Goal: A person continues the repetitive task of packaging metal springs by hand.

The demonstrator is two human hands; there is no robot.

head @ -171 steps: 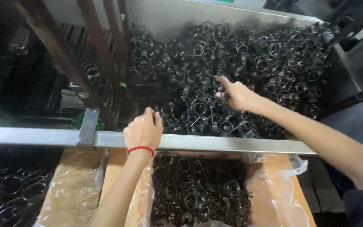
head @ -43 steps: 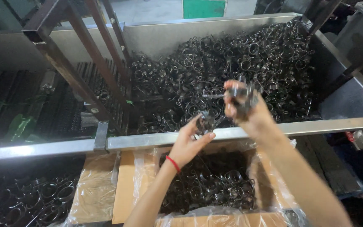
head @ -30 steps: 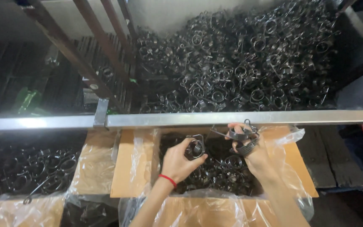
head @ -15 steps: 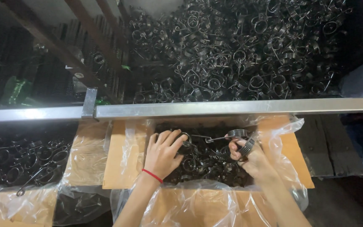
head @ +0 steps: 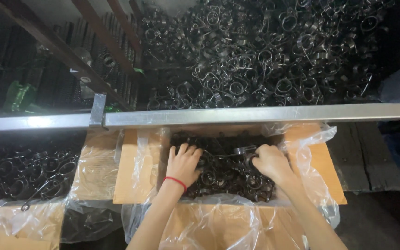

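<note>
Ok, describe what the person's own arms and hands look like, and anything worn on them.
Both forearms are bare, no sleeves or gloves in view. The left hand has a thin red band around its wrist. The right hand wears nothing visible: no ring, watch or band.

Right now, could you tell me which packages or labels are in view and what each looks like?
Lined carton: centre, under both hands, brown cardboard, clear plastic liner, full of dark wire springs.
Second carton: lower left, same brown cardboard and clear liner.
Green bag: upper left, crumpled.
No labels, signs or screens visible.

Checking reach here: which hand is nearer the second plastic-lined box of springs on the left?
Left. The left hand lies in the middle box, closer to the side box; the right hand is farther right.
</note>
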